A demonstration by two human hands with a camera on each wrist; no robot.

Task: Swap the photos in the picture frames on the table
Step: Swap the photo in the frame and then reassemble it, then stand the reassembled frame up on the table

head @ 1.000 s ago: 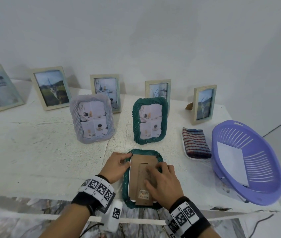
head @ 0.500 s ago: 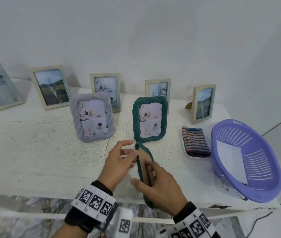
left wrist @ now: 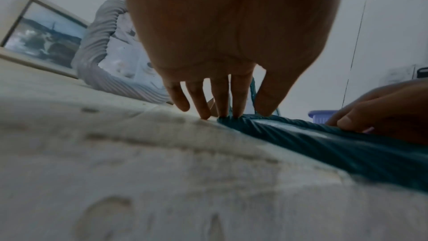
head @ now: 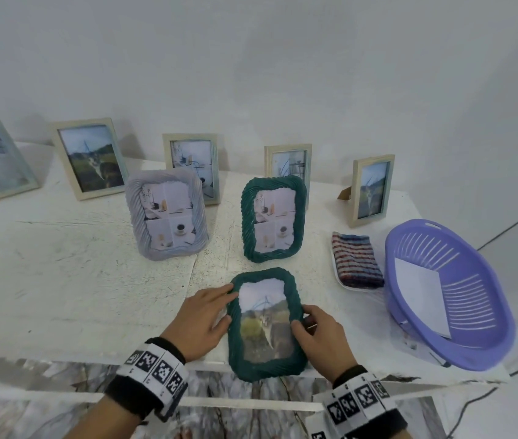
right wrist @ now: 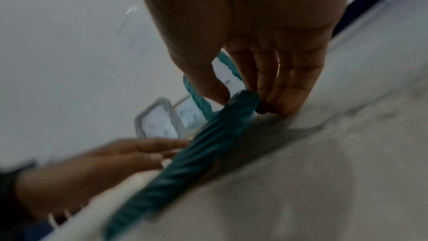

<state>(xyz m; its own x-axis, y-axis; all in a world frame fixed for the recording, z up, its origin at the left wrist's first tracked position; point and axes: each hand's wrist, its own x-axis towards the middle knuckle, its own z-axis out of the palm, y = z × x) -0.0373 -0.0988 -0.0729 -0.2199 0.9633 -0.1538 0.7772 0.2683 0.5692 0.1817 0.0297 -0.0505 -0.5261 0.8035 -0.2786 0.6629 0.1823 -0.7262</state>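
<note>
A dark green wavy frame [head: 267, 367] lies face up near the table's front edge, with a landscape photo [head: 264, 324] in it. My left hand [head: 224, 304] rests against its left rim with straight fingers; in the left wrist view the fingertips [left wrist: 236, 113] touch the rim [left wrist: 324, 144] and the table. My right hand [head: 302, 316] pinches the right rim [right wrist: 241, 102], thumb on top and fingers at the side. Behind stand a second green frame [head: 273, 218] and a grey frame [head: 167, 213], both showing collage photos.
Several pale wooden frames [head: 89, 158] stand along the back wall. A striped cloth [head: 356, 259] lies on a white tray at the right, beside a purple basket [head: 473, 353] holding a white sheet. The lying frame slightly overhangs the table's front edge [head: 93, 359].
The green frame lay face down with its cardboard back up, then was tipped upright between both hands. Now it lies face up with the photo showing.
</note>
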